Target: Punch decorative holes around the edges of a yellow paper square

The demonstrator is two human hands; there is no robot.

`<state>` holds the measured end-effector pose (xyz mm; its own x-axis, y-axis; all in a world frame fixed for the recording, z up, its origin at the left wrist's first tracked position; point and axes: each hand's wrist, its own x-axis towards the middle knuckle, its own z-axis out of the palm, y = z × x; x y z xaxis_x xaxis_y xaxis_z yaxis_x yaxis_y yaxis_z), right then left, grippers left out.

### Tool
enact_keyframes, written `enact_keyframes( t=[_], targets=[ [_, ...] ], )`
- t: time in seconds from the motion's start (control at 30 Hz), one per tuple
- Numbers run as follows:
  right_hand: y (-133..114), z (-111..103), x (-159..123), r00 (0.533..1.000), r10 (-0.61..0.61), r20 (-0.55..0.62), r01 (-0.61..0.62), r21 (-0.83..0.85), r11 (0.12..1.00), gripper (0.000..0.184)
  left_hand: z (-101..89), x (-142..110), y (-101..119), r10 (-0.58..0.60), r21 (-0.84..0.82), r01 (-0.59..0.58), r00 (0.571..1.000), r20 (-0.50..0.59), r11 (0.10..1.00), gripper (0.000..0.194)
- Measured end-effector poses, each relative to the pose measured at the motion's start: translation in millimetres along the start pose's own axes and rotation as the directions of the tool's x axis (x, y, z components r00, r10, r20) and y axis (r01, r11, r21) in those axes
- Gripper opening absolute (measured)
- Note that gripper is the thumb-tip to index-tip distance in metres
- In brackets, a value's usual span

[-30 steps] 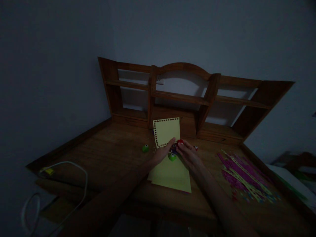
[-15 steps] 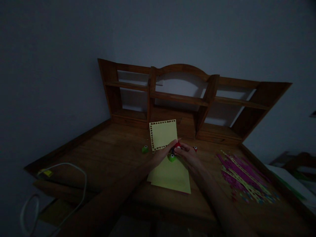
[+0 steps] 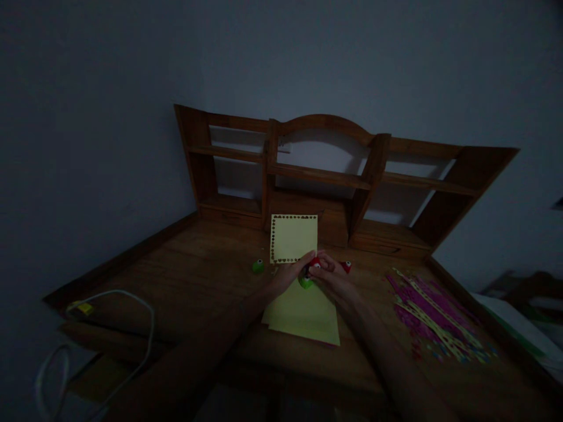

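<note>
A sheet of yellow paper [image 3: 294, 238] stands raised in front of me, with small shapes punched along its top, left and bottom edges. My left hand [image 3: 288, 278] is closed at its lower right corner, thumb up beside a red paper punch [image 3: 315, 263]. My right hand [image 3: 331, 276] has its fingers wrapped round that punch. The contact between paper and punch is hidden by the fingers. Just below the hands a green paper punch [image 3: 305, 282] sits over a stack of yellow sheets [image 3: 303, 313].
Another green punch [image 3: 258, 266] lies to the left, another red punch [image 3: 346, 267] to the right. Pink and yellow punched strips [image 3: 428, 313] and small scraps pile up at the right. A white cable [image 3: 152, 319] loops at the left. A wooden shelf [image 3: 323, 170] borders the desk's back.
The raised yellow sheet has turned slightly straighter and shifted a little to the right. Both hands stay close together, the fingers slightly moved round the red punch.
</note>
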<state>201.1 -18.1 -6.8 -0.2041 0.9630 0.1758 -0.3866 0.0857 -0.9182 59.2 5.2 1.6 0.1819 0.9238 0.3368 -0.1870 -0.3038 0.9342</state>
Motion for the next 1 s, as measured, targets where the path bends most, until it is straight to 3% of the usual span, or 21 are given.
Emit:
enact_keyframes(
  t=[0.17, 0.33, 0.47, 0.57, 0.73, 0.93, 1.0],
  targets=[
    [-0.6, 0.1, -0.8, 0.998, 0.064, 0.025, -0.061, -0.084, 0.995, 0.038, 0.2, -5.6, 10.3, 0.028, -0.02, -0.026, 0.996, 0.079, 0.999, 0.04],
    [3.3, -0.3, -1.5, 0.997, 0.083, 0.005, -0.08, -0.208, 0.975, 0.033, -0.3, -7.0, 5.1, 0.011, 0.012, -0.011, 0.997, 0.074, 1.0, 0.046],
    [4.9, -1.0, -2.1, 0.996, 0.084, 0.02, -0.075, -0.278, 0.958, 0.03, -0.8, -5.8, 1.1, 0.032, 0.025, -0.033, 0.997, 0.071, 0.999, 0.04],
    [7.3, 0.0, -0.5, 0.998, 0.055, 0.008, -0.049, -0.341, 0.939, 0.033, -1.5, -3.5, -1.0, -0.015, 0.056, 0.012, 0.998, 0.06, 0.998, 0.039],
    [11.6, 2.5, 4.3, 0.999, -0.026, -0.04, 0.017, -0.206, 0.978, 0.047, -5.2, 1.0, -6.0, -0.107, 0.064, 0.104, 0.993, 0.046, 0.993, 0.043],
    [1.5, -2.4, 3.1, 0.989, -0.031, -0.147, 0.007, -0.16, 0.987, 0.039, -9.5, 0.1, -1.7, -0.071, 0.048, 0.077, 0.99, -0.123, 0.996, 0.039],
    [-1.7, -4.5, 2.5, 0.982, -0.027, -0.188, 0.004, -0.122, 0.992, 0.043, -7.1, -2.4, -1.0, -0.093, 0.061, 0.102, 0.987, -0.131, 0.993, 0.04]
  ],
)
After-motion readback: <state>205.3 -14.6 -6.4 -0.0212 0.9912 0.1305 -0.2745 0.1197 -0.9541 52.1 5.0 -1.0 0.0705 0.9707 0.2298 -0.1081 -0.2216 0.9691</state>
